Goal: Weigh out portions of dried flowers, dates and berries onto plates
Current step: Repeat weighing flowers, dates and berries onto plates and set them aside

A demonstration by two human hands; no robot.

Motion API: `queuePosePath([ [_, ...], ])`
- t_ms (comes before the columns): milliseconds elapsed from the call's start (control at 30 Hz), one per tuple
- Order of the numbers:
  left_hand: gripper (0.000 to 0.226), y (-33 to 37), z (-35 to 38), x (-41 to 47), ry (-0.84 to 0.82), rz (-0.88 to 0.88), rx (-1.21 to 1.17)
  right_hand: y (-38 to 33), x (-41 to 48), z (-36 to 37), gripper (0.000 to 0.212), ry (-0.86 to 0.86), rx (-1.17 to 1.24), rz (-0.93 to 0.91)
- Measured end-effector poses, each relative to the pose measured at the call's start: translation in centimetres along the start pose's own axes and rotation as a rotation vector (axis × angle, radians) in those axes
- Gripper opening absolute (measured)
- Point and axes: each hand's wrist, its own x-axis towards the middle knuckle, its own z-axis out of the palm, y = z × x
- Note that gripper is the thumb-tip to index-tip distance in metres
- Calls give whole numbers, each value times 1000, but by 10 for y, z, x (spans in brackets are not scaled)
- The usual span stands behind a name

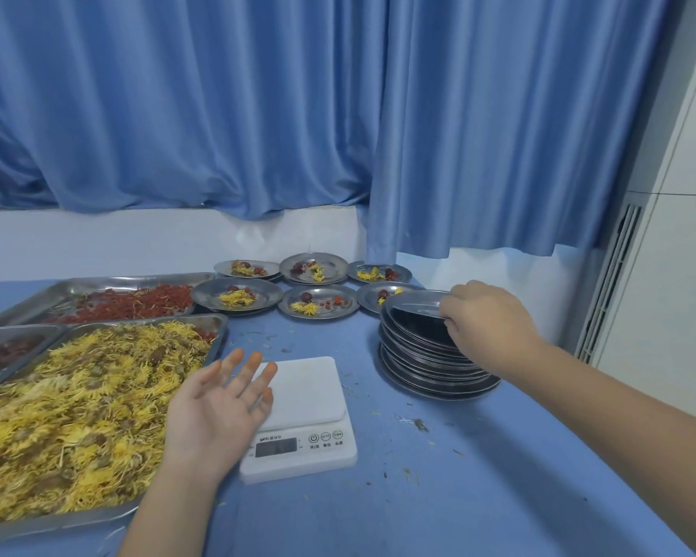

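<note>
Far to the left of the white plastic kitchen scale (302, 416) is a small steel tray (17, 328) with dark red dates (13, 349) in it. Just left of the scale, a big steel tray (57, 522) is heaped with yellow dried flowers (77, 416). Behind it, and left of the scale, a long steel tray (97, 281) holds red berries (137, 305).

Your left hand (218, 412) hangs over the left edge of the scale. The palm faces up and the fingers are spread apart. It holds nothing. The fingertips (254, 359) look orange.

The scale sits on the blue table cloth (378, 496). Its flat top has nothing on it. The little grey screen (276, 447) shows no numbers. There is a small logo above the screen and tiny words under three round buttons (325, 437), but they are too small to read.

Behind the scale, six round steel plates (322, 291) lie in two rows. Each one has some yellow flowers, a date and red berries on it.

To the right of the scale stands a stack of bare round steel plates (430, 363). Your right hand (487, 319) pinches the rim of the top plate (414, 305), which is tipped up at your hand's side. Your fingers curl under the rim.

Far behind the scale hangs a shiny blue curtain (338, 114).
</note>
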Motion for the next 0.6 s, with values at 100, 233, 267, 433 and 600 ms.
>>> queuePosePath([
  [100, 22, 3, -4, 2, 50, 66, 4, -15, -12, -11, 24, 177, -3, -72],
  [233, 21, 12, -7, 0, 109, 142, 4, -46, -27, -16, 27, 362, 83, -119],
  [267, 20, 14, -9, -1, 127, 170, -9, -55, -30, -17, 27, 417, 115, -129],
  [433, 41, 23, -12, -5, 220, 311, -55, -106, -39, -8, 26, 544, 266, -271],
  [600, 37, 25, -11, -5, 238, 359, -75, -142, -38, 21, 27, 477, 308, -337],
])
